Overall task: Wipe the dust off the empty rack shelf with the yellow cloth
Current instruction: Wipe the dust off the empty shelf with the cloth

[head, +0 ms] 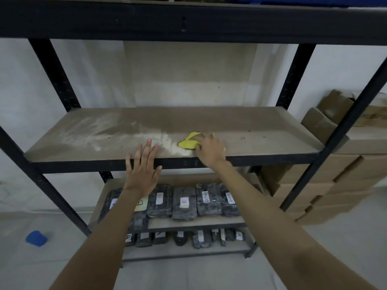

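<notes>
Pressing down on the yellow cloth [189,141], the right hand [209,148] is bunching it under curled fingers near the shelf [261,135] front edge. Soft and light, it looks best held from above. Left hand [142,166] is resting flat, fingers spread, on that edge beside pale dust [104,130].

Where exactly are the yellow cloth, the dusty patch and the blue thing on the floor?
yellow cloth [188,141]: head view, on its bare left part beside the right hand.
dusty patch [100,133]: head view, pale smear on the shelf's left half.
blue thing [36,238]: head view, its middle.
</notes>
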